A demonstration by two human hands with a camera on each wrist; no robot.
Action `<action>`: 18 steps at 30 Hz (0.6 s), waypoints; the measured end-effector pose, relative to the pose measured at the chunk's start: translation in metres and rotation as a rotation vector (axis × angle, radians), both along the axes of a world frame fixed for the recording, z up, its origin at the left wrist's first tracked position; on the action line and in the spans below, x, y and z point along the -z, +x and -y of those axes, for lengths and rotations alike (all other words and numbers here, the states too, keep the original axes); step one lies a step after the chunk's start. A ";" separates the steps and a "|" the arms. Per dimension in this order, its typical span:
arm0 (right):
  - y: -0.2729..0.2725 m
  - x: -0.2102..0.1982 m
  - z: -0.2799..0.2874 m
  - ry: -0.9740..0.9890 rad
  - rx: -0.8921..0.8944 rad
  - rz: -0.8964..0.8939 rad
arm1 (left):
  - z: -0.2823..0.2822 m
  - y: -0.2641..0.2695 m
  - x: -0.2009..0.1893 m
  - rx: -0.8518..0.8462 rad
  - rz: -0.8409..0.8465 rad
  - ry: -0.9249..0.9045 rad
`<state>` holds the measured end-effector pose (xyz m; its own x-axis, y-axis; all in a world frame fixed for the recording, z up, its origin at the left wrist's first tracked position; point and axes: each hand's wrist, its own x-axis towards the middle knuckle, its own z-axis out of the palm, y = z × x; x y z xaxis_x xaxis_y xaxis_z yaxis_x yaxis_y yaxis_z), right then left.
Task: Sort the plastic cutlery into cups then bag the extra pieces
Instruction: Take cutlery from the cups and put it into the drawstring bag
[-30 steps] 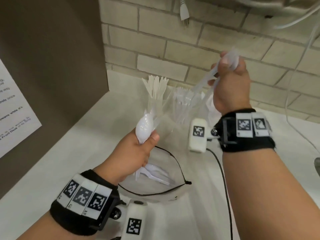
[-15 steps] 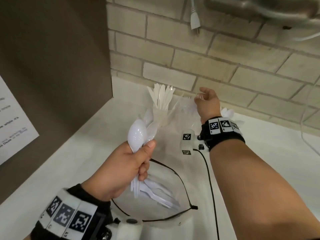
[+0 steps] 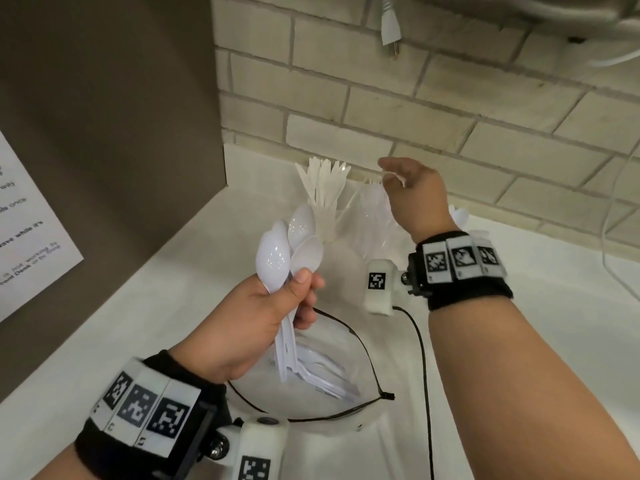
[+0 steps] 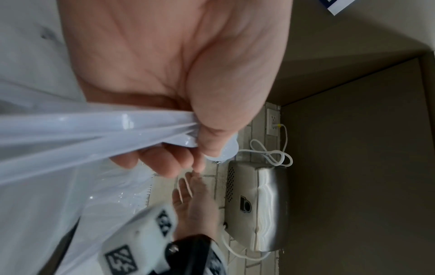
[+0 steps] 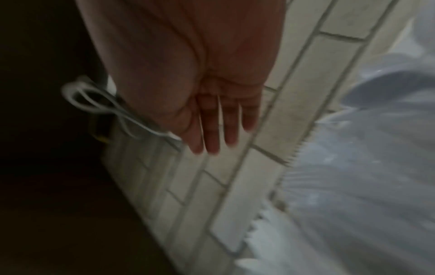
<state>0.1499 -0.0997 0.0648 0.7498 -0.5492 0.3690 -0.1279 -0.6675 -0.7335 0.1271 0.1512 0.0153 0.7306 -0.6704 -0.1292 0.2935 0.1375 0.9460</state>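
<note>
My left hand grips a bunch of white plastic spoons by the handles, bowls up, above a clear zip bag. The bag lies on the counter and holds more white cutlery. In the left wrist view, the spoon handles run out of my fist. My right hand hovers with straight fingers over a clear cup of clear forks and holds nothing. A cup of white knives stands to its left. More white spoons show behind my right wrist.
A brown panel with a paper notice closes the left side. A brick wall runs behind the cups, with a hanging plug and a steel appliance above. A white cord trails at right.
My right hand came down from a raised position, let the clear forks go into the fork cup and now hovers open. My left hand has lifted the spoons slightly.
</note>
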 end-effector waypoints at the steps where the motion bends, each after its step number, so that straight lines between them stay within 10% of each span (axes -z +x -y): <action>1: -0.012 -0.011 -0.015 0.111 -0.077 0.026 | 0.000 -0.001 -0.001 0.014 -0.002 -0.014; 7: -0.084 -0.033 -0.088 0.299 -0.606 -0.175 | 0.006 -0.014 -0.010 0.096 0.014 -0.036; 18: -0.108 -0.009 -0.099 0.203 -0.242 -0.086 | 0.009 -0.030 -0.008 0.095 0.071 0.022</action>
